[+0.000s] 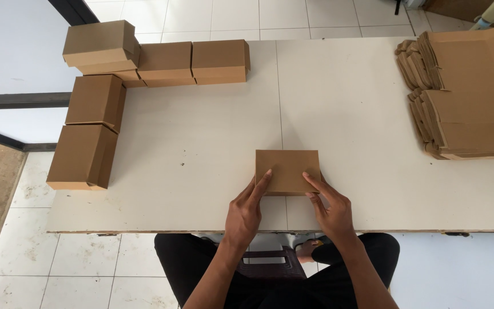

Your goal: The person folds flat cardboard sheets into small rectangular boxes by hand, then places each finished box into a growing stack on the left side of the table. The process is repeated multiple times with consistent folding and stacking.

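Done: six folded boxes [95,100] far left of fingers | In hand: closed box [287,170], left hand [244,213] and right hand [333,213] fingers spread flat on near edge, gripping nothing | Left: flat cardboard stack [470,97] far right on worktop [201,143]

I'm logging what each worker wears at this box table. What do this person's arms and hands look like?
Both arms are bare from above the elbow to the fingertips: no sleeves show. The left hand and right hand wear no gloves, and no rings, watch or bracelet can be seen. The nails look short and plain. Below the table edge the person wears dark, black-looking trousers.
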